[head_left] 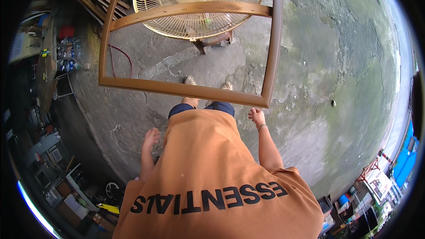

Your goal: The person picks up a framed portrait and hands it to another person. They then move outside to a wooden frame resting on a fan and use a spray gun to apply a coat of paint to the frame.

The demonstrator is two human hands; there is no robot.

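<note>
Below wooden frame, empty right hand, left hand

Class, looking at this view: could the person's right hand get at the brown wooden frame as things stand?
Probably yes: the right hand hangs open just below the brown wooden frame, near its lower right corner, with nothing between them.

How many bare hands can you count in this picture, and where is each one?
2. The left hand hangs open beside the orange shirt, lower left of the brown wooden frame. The right hand is open just below the frame's lower right corner. No others show.
</note>
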